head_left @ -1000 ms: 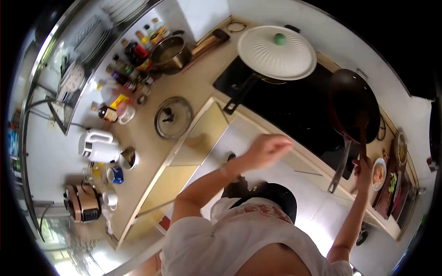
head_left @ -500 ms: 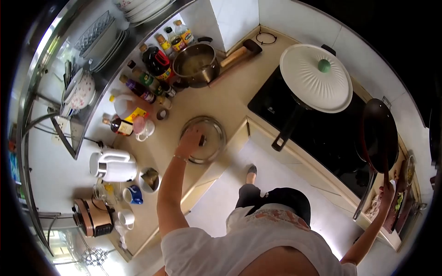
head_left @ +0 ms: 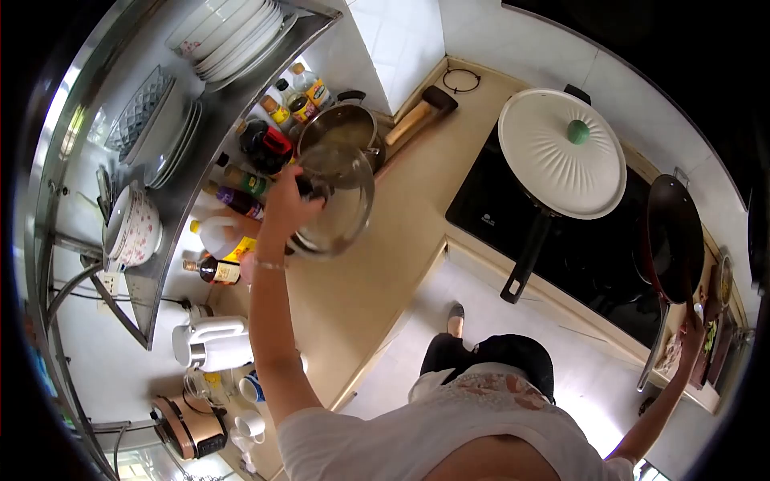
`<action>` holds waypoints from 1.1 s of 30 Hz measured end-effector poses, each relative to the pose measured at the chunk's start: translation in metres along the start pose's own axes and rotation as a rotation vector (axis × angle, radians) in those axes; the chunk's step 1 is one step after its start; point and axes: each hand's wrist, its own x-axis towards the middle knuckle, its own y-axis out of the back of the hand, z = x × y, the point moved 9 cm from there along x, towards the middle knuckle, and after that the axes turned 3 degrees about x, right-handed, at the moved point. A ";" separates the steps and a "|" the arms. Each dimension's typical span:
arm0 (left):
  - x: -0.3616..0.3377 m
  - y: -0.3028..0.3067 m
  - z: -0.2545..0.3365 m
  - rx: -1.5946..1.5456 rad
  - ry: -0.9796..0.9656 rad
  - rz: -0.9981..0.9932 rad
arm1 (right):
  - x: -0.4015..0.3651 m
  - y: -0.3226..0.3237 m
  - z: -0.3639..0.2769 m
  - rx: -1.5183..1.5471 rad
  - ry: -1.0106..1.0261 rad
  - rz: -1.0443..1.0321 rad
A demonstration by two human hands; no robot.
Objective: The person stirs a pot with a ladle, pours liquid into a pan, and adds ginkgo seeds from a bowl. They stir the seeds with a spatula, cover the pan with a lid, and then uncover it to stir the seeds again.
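Head view: left hand (head_left: 282, 210) clamps the knob (head_left: 308, 187) in its fingers, glass lid (head_left: 346, 200) beyond; right hand (head_left: 692, 330) grips utensil (head_left: 689, 297).

Lid (head_left: 557, 152) atop pan, on stove (head_left: 593, 276)

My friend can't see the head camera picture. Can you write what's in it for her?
A person's left hand holds a glass lid near a metal pot, while the right hand grips a long utensil reaching into a dark wok. A white lid with a green knob covers a pan on the black stovetop.
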 end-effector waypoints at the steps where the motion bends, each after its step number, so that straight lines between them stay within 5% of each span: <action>1: 0.023 0.000 -0.004 0.009 -0.047 0.039 | 0.006 0.004 0.003 -0.094 0.111 0.019; 5: 0.103 -0.011 -0.009 0.072 -0.125 0.149 | -0.015 -0.004 -0.032 -0.038 0.058 0.024; 11: 0.167 -0.059 -0.037 0.062 0.056 0.066 | -0.010 0.004 -0.030 -0.166 0.076 0.046; 28: 0.164 -0.102 -0.069 0.090 0.197 0.038 | -0.009 0.020 -0.031 -0.212 0.143 0.066; 29: 0.163 -0.102 -0.071 0.093 0.177 0.047 | -0.007 0.017 -0.026 -0.033 0.170 0.059; 30: 0.162 -0.104 -0.071 0.090 0.123 0.052 | -0.012 0.011 -0.032 0.112 0.214 0.098; 31: 0.163 -0.112 -0.082 0.119 0.124 0.018 | -0.021 0.000 -0.050 -0.070 0.132 0.013; 32: 0.157 -0.104 -0.059 -0.094 0.039 -0.008 | -0.071 -0.028 -0.141 -0.040 0.397 0.049; 33: 0.163 -0.117 -0.081 -0.067 0.078 -0.049 | -0.024 0.005 -0.033 0.028 0.184 0.030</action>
